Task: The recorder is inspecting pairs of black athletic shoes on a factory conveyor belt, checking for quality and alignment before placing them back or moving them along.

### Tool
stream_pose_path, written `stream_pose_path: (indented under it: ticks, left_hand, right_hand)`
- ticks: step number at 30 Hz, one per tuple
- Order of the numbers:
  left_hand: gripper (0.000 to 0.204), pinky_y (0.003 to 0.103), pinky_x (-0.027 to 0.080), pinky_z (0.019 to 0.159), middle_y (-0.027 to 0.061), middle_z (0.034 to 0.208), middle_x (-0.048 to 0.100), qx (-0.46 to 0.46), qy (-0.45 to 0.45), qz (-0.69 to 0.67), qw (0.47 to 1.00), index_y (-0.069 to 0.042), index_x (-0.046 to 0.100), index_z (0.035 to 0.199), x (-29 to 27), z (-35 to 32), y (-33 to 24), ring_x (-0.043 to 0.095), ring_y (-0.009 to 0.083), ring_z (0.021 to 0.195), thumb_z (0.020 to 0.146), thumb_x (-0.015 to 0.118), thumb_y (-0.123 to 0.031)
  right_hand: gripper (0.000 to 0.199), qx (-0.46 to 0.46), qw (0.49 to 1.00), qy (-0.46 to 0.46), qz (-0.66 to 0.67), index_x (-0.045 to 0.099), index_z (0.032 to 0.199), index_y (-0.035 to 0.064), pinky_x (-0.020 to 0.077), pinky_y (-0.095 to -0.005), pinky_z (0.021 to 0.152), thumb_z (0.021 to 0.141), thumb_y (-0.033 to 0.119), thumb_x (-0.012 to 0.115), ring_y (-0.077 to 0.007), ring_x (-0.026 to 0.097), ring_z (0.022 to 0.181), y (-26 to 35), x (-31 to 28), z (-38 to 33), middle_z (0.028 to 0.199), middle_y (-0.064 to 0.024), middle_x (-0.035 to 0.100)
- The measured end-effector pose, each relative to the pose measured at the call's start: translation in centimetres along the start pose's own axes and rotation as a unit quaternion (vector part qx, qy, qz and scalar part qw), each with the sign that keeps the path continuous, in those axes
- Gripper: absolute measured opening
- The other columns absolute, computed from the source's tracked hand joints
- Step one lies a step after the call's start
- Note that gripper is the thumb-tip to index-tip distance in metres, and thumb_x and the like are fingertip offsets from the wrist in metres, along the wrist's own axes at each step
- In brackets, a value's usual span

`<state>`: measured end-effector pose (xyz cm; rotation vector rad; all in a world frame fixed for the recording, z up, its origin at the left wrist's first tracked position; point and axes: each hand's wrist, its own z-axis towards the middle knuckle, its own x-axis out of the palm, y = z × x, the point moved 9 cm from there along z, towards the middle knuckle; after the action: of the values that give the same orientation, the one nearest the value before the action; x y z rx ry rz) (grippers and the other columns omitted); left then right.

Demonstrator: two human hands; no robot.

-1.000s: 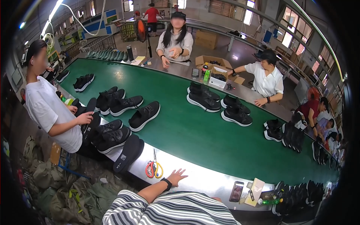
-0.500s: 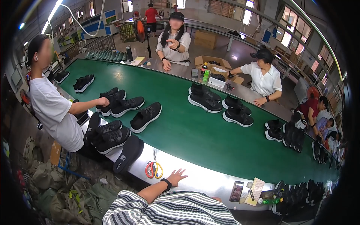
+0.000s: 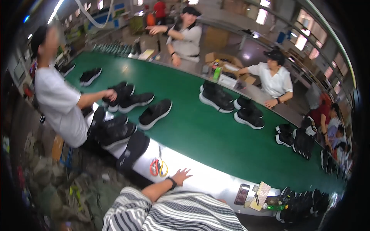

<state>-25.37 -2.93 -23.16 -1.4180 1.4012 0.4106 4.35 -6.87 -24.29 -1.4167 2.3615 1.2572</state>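
My left hand (image 3: 180,178) rests on the bare metal edge of the table with its fingers spread, holding nothing. A dark band circles the wrist. Just beyond it lie scissors (image 3: 158,166) with one red and one yellow handle loop. Of my right hand (image 3: 222,200) only a sliver of skin shows past the striped shirt, so its fingers are hidden. A phone (image 3: 242,194) lies to its right, with a paper pad (image 3: 260,195) and a pen beside it. Left of the scissors are black insoles (image 3: 133,149) and black shoes (image 3: 115,133).
Black sneakers with white soles (image 3: 155,114) stand along the green belt (image 3: 192,134). A green bottle (image 3: 276,207) lies near more shoes at right. One co-worker (image 3: 61,104) stands at left, reaching to shoes; two others (image 3: 187,38) are across the belt beside cardboard boxes (image 3: 223,59).
The co-worker across the belt has turned and now stretches an arm out toward the left. The view has shifted slightly and blurred. My left hand stays in place on the metal.
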Motion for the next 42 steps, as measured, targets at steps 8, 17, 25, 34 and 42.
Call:
stream_pose_path:
  ticks: [8, 17, 25, 34, 42]
  left_hand:
    - [0.057, 0.038, 0.046, 0.092, 0.0187, 0.118, 0.06, -0.03, -0.081, -0.194, 0.977, -0.004, 0.051, 0.128, -6.3, -0.1, 3.6, 0.057, 0.0337, 0.108, 0.077, 0.067, -0.026]
    - [0.023, 0.04, 0.051, 0.076, 0.0131, 0.092, 0.068, -0.19, -0.329, -0.235, 0.895, -0.007, 0.066, 0.1, -19.5, -4.2, 16.9, 0.065, 0.0318, 0.086, 0.08, 0.063, -0.017]
    - [0.019, 0.041, 0.049, 0.075, 0.0135, 0.088, 0.062, -0.269, -0.47, -0.061, 0.838, -0.006, 0.063, 0.091, -28.8, -6.7, 26.9, 0.06, 0.033, 0.088, 0.073, 0.069, -0.012]
    - [0.048, 0.047, 0.048, 0.077, 0.0149, 0.097, 0.064, -0.464, -0.326, 0.019, 0.824, -0.006, 0.053, 0.11, -29.6, -3.0, 38.9, 0.061, 0.0354, 0.093, 0.069, 0.074, -0.019]
    - [0.009, 0.046, 0.052, 0.071, 0.0186, 0.082, 0.066, -0.449, -0.387, -0.006, 0.805, -0.007, 0.067, 0.082, -29.9, -5.4, 45.0, 0.065, 0.0359, 0.081, 0.077, 0.06, -0.012]
  right_hand:
    - [0.039, 0.035, 0.998, -0.046, 0.016, 0.068, 0.089, 0.0006, 0.046, -0.0333, 0.061, 0.088, 0.038, 0.058, -0.0163, 0.058, 0.061, -0.9, 0.5, -0.4, 0.069, -0.0157, 0.064]
    - [0.031, 0.016, 1.0, 0.006, 0.026, 0.067, 0.086, -0.0028, 0.0432, -0.0329, 0.057, 0.086, 0.028, 0.06, -0.0116, 0.051, 0.06, -1.3, 1.3, 1.2, 0.064, -0.0151, 0.062]
    - [0.039, 0.059, 0.996, 0.053, -0.042, 0.07, 0.081, -0.0005, 0.0453, -0.0343, 0.058, 0.082, 0.038, 0.064, -0.0151, 0.058, 0.059, -2.1, 1.6, 3.6, 0.067, -0.0161, 0.065]
    - [0.041, 0.131, 0.978, 0.118, -0.116, 0.068, 0.077, -0.0025, 0.0463, -0.04, 0.058, 0.081, 0.038, 0.06, -0.0297, 0.061, 0.056, -0.3, 0.9, 5.3, 0.063, -0.0209, 0.061]
    - [0.041, 0.205, 0.957, 0.166, -0.121, 0.069, 0.076, -0.002, 0.0484, -0.0398, 0.066, 0.079, 0.037, 0.059, -0.0314, 0.065, 0.068, 0.3, 1.1, 6.2, 0.069, -0.0222, 0.064]
